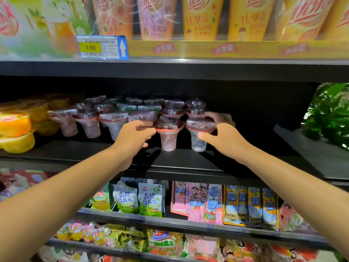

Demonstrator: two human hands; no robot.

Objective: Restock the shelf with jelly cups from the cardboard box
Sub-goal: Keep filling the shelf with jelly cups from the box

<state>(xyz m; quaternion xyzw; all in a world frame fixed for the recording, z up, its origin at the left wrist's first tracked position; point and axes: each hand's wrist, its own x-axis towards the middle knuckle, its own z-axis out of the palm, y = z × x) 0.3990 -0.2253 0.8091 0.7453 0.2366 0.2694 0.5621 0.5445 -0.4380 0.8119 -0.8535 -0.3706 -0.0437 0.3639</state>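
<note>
Both forearms reach in from the bottom corners toward the middle shelf [179, 163]. We note the left hand [132, 138] at the red rim of a pink jelly cup [168, 136]: its fingers curl against the lid edge and the thumb sits lower beside the cup body (whether it truly pinches the rim, we cannot tell for certain). This cup stands upright on the dark shelf, with further lidded cups stacked above and behind it. Just to its right stands a clear jelly cup [198, 138], also upright under a stack. Our right hand [221, 137] is spread wide around it, fingers reaching over and behind the lid, thumb stretched toward the cup body in front.

More jelly cups [90, 120] fill the shelf to the left in rows, and orange fruit cups [16, 129] sit at the far left. A price tag [102, 47] reading 9.90 hangs on the shelf above, under tall drink cups [204, 17]. Green pouches [137, 199] stand on the shelf below. Green leaves [330, 112] show at the right edge.
</note>
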